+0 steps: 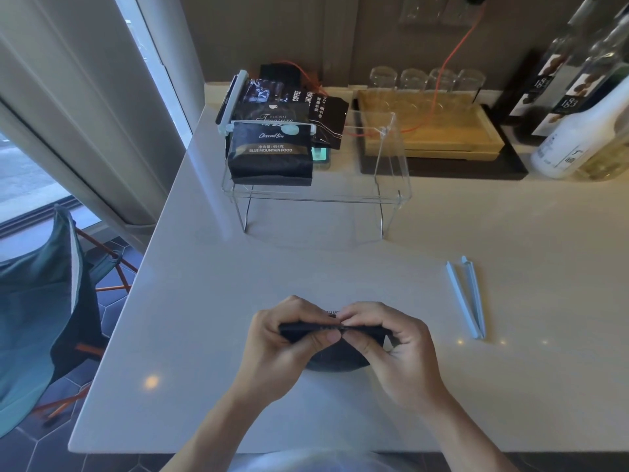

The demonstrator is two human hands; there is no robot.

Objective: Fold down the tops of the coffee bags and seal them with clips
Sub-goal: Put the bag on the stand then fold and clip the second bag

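A black coffee bag [335,357] stands on the white counter near the front edge, seen from above. My left hand [286,338] and my right hand [381,338] both pinch its folded top edge, thumbs meeting at the middle. A pale blue clip [467,298] lies open in a V on the counter to the right of my hands. On a clear acrylic stand [316,195] at the back sit other black coffee bags; the front one [270,151] has a white clip [272,123] across its top, and another white clip [232,97] holds a bag behind.
A wooden tray [432,131] on a black mat lies back right, with several glasses behind it and bottles [578,131] at the far right. An orange cable hangs over the tray. A teal chair [41,301] stands off the counter's left edge.
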